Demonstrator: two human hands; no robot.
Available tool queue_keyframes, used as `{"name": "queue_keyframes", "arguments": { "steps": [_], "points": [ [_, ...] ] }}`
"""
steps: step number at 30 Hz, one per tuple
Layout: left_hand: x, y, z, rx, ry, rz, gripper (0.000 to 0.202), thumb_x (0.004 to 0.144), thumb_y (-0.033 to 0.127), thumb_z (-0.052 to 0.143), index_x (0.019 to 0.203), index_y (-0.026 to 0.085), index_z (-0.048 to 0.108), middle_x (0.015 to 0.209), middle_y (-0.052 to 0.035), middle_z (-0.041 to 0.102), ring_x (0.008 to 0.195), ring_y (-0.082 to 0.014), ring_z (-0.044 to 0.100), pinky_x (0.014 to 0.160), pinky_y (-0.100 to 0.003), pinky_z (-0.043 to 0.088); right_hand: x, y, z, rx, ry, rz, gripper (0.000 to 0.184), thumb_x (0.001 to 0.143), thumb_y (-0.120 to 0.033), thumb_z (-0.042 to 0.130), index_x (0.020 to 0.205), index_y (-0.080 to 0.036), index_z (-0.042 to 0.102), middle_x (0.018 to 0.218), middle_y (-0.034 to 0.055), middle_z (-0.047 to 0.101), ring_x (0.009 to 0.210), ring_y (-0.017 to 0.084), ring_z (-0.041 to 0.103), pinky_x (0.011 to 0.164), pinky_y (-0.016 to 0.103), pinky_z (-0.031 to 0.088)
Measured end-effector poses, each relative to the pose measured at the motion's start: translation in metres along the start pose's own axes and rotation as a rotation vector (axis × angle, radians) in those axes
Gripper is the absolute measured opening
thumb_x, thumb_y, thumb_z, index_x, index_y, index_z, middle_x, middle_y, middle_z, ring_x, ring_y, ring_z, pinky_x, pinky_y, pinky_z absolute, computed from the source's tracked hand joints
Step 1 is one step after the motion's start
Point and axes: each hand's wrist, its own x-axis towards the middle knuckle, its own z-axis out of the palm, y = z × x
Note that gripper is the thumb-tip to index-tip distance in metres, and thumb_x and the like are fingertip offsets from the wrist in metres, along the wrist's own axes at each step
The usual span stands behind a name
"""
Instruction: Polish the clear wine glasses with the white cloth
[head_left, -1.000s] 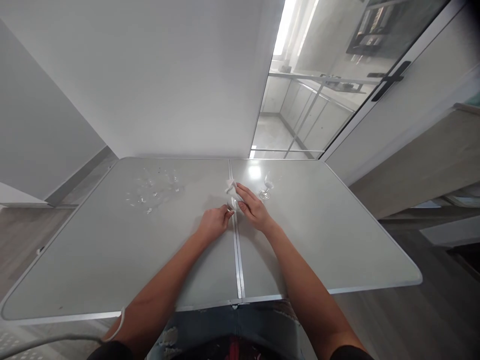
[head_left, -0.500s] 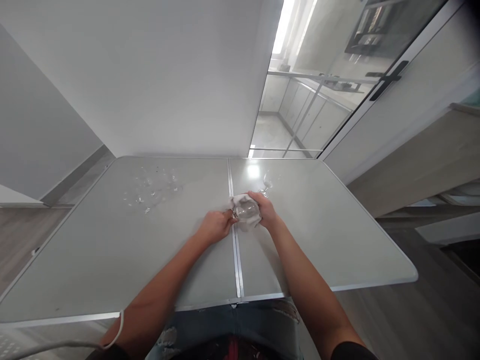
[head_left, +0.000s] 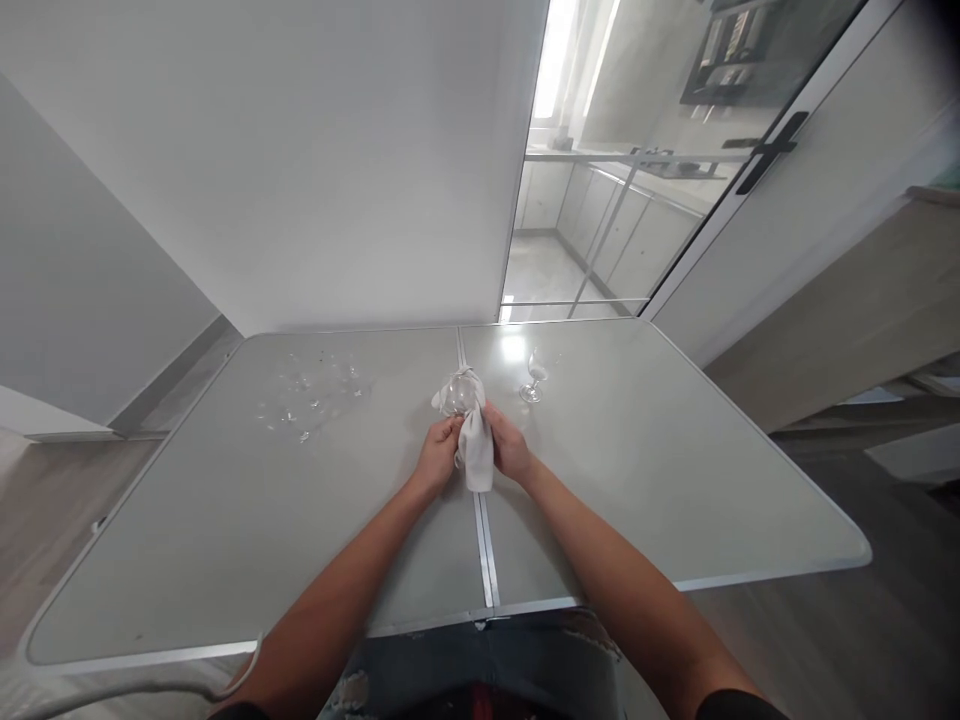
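Above the table's middle seam, a clear stemmed glass (head_left: 458, 396) is held with its bowl pointing away from me. My left hand (head_left: 439, 450) is closed around the stem, near the foot. A white cloth (head_left: 476, 450) wraps behind and over the right side of the bowl, and one end hangs down toward me. My right hand (head_left: 511, 446) grips this cloth against the glass from the right; its fingertips are partly hidden by the fabric. Just beyond my right hand, another stemmed glass (head_left: 534, 377) stands upright.
Several clear glasses (head_left: 306, 402) are grouped at the back left of the pale folding table (head_left: 637, 480). A wall (head_left: 375, 180) rises behind the far edge. A glass door with a dark handle (head_left: 772, 153) is at the back right. A white cable (head_left: 247, 672) hangs at the front left.
The held glass has turned, its bowl now pointing farther away. The cloth has shifted, with an end now hanging toward me. My right hand has moved lower beside it.
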Motion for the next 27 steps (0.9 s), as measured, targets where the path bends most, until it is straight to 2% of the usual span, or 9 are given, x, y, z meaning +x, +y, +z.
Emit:
{"name": "queue_keyframes", "arguments": {
  "steps": [2, 4, 7, 10, 14, 17, 21, 24, 27],
  "points": [
    [0.001, 0.000, -0.002, -0.075, 0.038, -0.072, 0.048, 0.083, 0.061, 0.063, 0.066, 0.017, 0.052, 0.060, 0.0028, 0.046, 0.055, -0.0091, 0.037, 0.053, -0.023, 0.033, 0.001, -0.001, -0.008, -0.132, -0.145, -0.042, 0.051, 0.084, -0.060, 0.066, 0.115, -0.020, 0.062, 0.094, 0.0059, 0.070, 0.087, 0.023, 0.066, 0.076, 0.034, 0.055],
    [0.002, 0.000, -0.005, -0.098, 0.059, -0.085, 0.047, 0.081, 0.060, 0.065, 0.067, 0.017, 0.054, 0.060, 0.0025, 0.047, 0.055, -0.0089, 0.038, 0.052, -0.023, 0.033, 0.005, -0.002, -0.015, -0.267, -0.191, -0.117, 0.048, 0.083, -0.053, 0.070, 0.116, -0.019, 0.062, 0.100, 0.0062, 0.070, 0.093, 0.022, 0.065, 0.084, 0.035, 0.054],
    [0.006, -0.002, -0.008, -0.051, 0.084, -0.032, 0.046, 0.083, 0.057, 0.063, 0.066, 0.016, 0.056, 0.061, 0.0021, 0.050, 0.056, -0.0093, 0.041, 0.054, -0.023, 0.035, 0.011, -0.001, -0.019, -0.428, -0.085, -0.215, 0.039, 0.087, -0.047, 0.068, 0.113, -0.018, 0.063, 0.105, 0.0073, 0.069, 0.098, 0.022, 0.064, 0.089, 0.035, 0.052],
    [0.007, -0.003, -0.012, 0.037, 0.039, 0.027, 0.039, 0.087, 0.049, 0.059, 0.071, 0.014, 0.062, 0.064, 0.0007, 0.056, 0.060, -0.0115, 0.047, 0.059, -0.024, 0.039, 0.015, 0.003, -0.017, -0.455, -0.033, -0.208, 0.039, 0.087, -0.044, 0.070, 0.115, -0.019, 0.062, 0.109, 0.0079, 0.069, 0.101, 0.022, 0.064, 0.088, 0.035, 0.053],
    [0.004, 0.003, -0.016, 0.252, -0.080, 0.135, 0.025, 0.089, 0.029, 0.051, 0.082, 0.014, 0.069, 0.077, -0.0035, 0.068, 0.072, -0.0172, 0.058, 0.070, -0.029, 0.047, 0.015, 0.010, -0.010, -0.399, -0.059, -0.194, 0.043, 0.091, -0.044, 0.063, 0.125, -0.019, 0.055, 0.114, 0.0090, 0.067, 0.105, 0.022, 0.064, 0.092, 0.036, 0.053],
    [0.002, 0.010, -0.021, 0.496, -0.145, 0.221, 0.021, 0.085, 0.018, 0.049, 0.083, 0.016, 0.070, 0.088, -0.0070, 0.072, 0.081, -0.0214, 0.062, 0.079, -0.033, 0.049, 0.013, 0.009, -0.008, -0.500, -0.087, -0.263, 0.045, 0.090, -0.040, 0.065, 0.129, -0.020, 0.054, 0.122, 0.0094, 0.066, 0.113, 0.024, 0.061, 0.100, 0.037, 0.048],
    [0.002, 0.017, -0.026, 0.739, -0.200, 0.274, 0.020, 0.081, 0.014, 0.049, 0.082, 0.017, 0.068, 0.093, -0.0101, 0.073, 0.090, -0.0255, 0.064, 0.086, -0.037, 0.049, 0.008, 0.001, -0.011, -0.642, -0.058, -0.336, 0.038, 0.088, -0.038, 0.067, 0.120, -0.019, 0.060, 0.108, 0.0067, 0.069, 0.099, 0.023, 0.063, 0.092, 0.036, 0.049],
    [-0.001, 0.016, -0.027, 0.694, -0.108, 0.261, 0.017, 0.082, 0.018, 0.053, 0.082, 0.018, 0.069, 0.085, -0.0086, 0.073, 0.083, -0.0239, 0.066, 0.083, -0.036, 0.051, 0.009, 0.000, -0.013, -0.606, 0.059, -0.357, 0.032, 0.087, -0.039, 0.067, 0.111, -0.019, 0.064, 0.099, 0.0052, 0.070, 0.092, 0.022, 0.062, 0.086, 0.034, 0.049],
    [-0.002, 0.013, -0.027, 0.396, 0.167, 0.220, 0.021, 0.089, 0.030, 0.053, 0.088, 0.018, 0.070, 0.085, -0.0073, 0.073, 0.078, -0.0210, 0.068, 0.076, -0.034, 0.055, 0.014, 0.004, -0.016, -0.438, 0.205, -0.308, 0.031, 0.083, -0.044, 0.071, 0.101, -0.019, 0.066, 0.093, 0.0047, 0.069, 0.086, 0.021, 0.061, 0.081, 0.033, 0.049]
  ]
}}
